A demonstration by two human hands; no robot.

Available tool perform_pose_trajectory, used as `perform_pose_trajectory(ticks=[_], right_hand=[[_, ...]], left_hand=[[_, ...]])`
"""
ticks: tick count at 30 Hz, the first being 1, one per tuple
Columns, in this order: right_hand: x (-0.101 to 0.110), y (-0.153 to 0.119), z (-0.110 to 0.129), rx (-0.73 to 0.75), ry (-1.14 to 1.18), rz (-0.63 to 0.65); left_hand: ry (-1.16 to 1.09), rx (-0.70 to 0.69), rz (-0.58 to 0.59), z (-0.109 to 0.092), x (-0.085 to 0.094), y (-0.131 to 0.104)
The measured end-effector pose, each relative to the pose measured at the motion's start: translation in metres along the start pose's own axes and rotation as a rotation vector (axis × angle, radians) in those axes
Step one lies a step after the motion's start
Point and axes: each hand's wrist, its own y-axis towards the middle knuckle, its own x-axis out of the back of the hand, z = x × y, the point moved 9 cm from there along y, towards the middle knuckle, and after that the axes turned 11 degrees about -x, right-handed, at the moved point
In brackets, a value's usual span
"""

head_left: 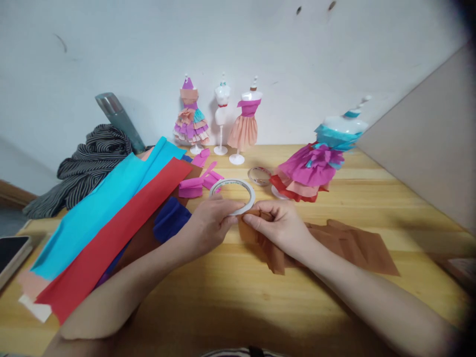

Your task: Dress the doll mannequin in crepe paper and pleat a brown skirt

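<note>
Near the middle of the table, my left hand (210,223) grips a roll of white tape (250,196) by its near edge, the ring tilted up. Close beside it, my right hand (280,223) pinches the upper edge of a brown crepe paper piece (260,245), which hangs in folds below the fingers. My two thumbs almost meet where tape and paper come together; whether the tape sticks to the paper I cannot make out. Another stretch of brown paper (353,245) lies on the table behind my right forearm.
Cyan paper (100,203) and red paper (119,238) lie at left, with pink scraps (191,187) nearby. Small mannequins stand along the wall, one in a pink dress (245,126). A larger dressed mannequin (316,158) leans at right. Another tape roll (259,169) lies behind my hands.
</note>
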Motion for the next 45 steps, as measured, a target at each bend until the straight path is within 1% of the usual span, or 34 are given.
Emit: perform_pose_trajectory(ticks=[7, 10, 13, 15, 18, 21, 23, 25, 28, 30, 32, 35, 39, 41, 45], right_hand=[[-0.004, 0.003, -0.007, 0.051, 0.026, -0.034], [-0.003, 0.006, -0.018, 0.022, 0.012, -0.059], [0.007, 0.009, -0.028, 0.030, -0.058, -0.152], [0.011, 0.012, -0.031, 0.048, -0.101, -0.187], [0.010, 0.016, -0.033, 0.039, -0.116, -0.140], [0.005, 0.018, -0.026, 0.040, -0.117, -0.044], [0.003, 0.016, -0.018, 0.063, -0.173, 0.007], [0.006, 0.014, -0.013, 0.079, -0.270, -0.008], [0.015, 0.010, -0.007, 0.107, -0.399, -0.102], [0.017, 0.005, -0.002, 0.146, -0.458, -0.134], [0.014, 0.001, 0.003, 0.190, -0.498, -0.137], [0.007, -0.006, 0.010, 0.239, -0.514, -0.106], [0.000, -0.011, 0.015, 0.256, -0.481, -0.065], [-0.001, -0.013, 0.018, 0.265, -0.478, -0.068], [0.000, -0.017, 0.026, 0.334, -0.528, -0.117]], left_hand=[[0.174, 0.022, 0.011, -0.005, -0.004, -0.002], [0.179, 0.060, 0.002, -0.002, -0.004, -0.004], [0.180, 0.090, 0.006, 0.003, -0.004, -0.005], [0.176, 0.085, 0.003, 0.005, -0.004, -0.006], [0.117, 0.076, 0.010, 0.012, -0.007, -0.005], [-0.004, 0.079, 0.033, 0.019, -0.011, -0.004], [-0.049, 0.098, 0.036, 0.023, -0.010, -0.004], [-0.037, 0.123, 0.018, 0.024, -0.006, -0.003], [0.018, 0.136, -0.013, 0.023, 0.001, -0.002], [0.043, 0.149, -0.021, 0.022, 0.002, -0.003], [0.039, 0.168, -0.010, 0.023, 0.000, -0.004], [-0.007, 0.197, 0.024, 0.024, -0.005, -0.007], [-0.070, 0.234, 0.036, 0.023, -0.007, -0.007], [-0.082, 0.238, 0.043, 0.023, -0.009, -0.004], [-0.039, 0.223, 0.085, 0.029, -0.015, 0.005]])
